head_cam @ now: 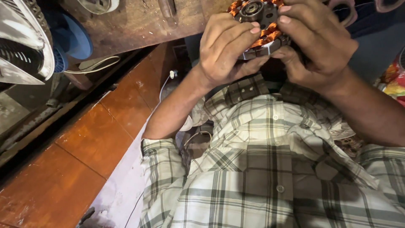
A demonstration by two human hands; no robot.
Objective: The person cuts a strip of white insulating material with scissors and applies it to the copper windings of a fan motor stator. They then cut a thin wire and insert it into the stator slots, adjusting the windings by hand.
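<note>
A small motor (259, 23) with copper windings is being held up near the top of the view, above the checked shirt (270, 169), its dark round hub facing the camera. It is being gripped from both sides: the left hand (223, 50) is wrapping it from the left, fingers curled over the orange coils and thumb pressed under the metal edge, while the right hand (316, 46) is closing on it from the right, fingertips laid over the top rim. Both grips are being pressed tight on the motor. Behind the hands, a worn wooden bench (135, 21) is being seen. To the far left, a fan (25, 42) with a wire guard and blue blades is lying. Below it, reddish-brown floor tiles (84, 147) are showing, with a white cable (166, 84) trailing across them.
</note>
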